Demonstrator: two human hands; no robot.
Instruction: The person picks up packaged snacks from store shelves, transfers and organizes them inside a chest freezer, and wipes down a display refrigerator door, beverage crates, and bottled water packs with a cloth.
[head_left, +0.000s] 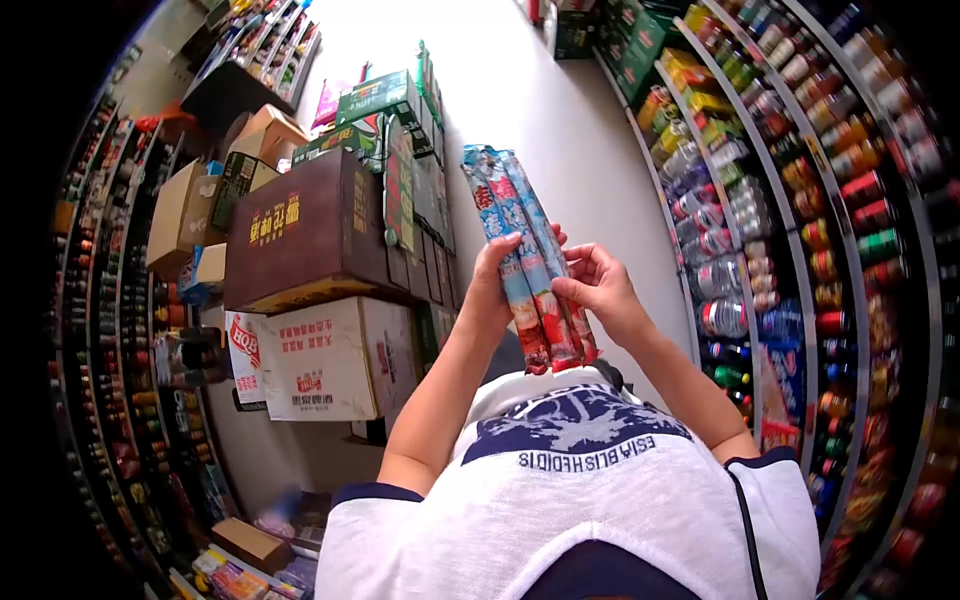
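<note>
1. Landmark: brown carton [300, 232], stacked on a white carton [325, 362].
2. Where: we logged the long packets [538, 275], at least three, up off the floor [590, 120], to the right of the brown carton and apart from it.
3. Left hand [490, 285]: wrapped closed around the bunch, thumb on top, fingertips showing at the far edge.
4. Right hand [603, 290]: partly curled, thumb and fingers on the packets' right edge; we couldn't tell how much it carried.
5. Done, by our judgement: packets picked up and gathered side by side, roughly lined up.
6. Not done: we saw none set down or parted from the bunch, and spotted no torn wrapper; undersides hidden.
7. Drink shelves [800, 190]: across the floor from the brown carton, touched by neither hand.
</note>
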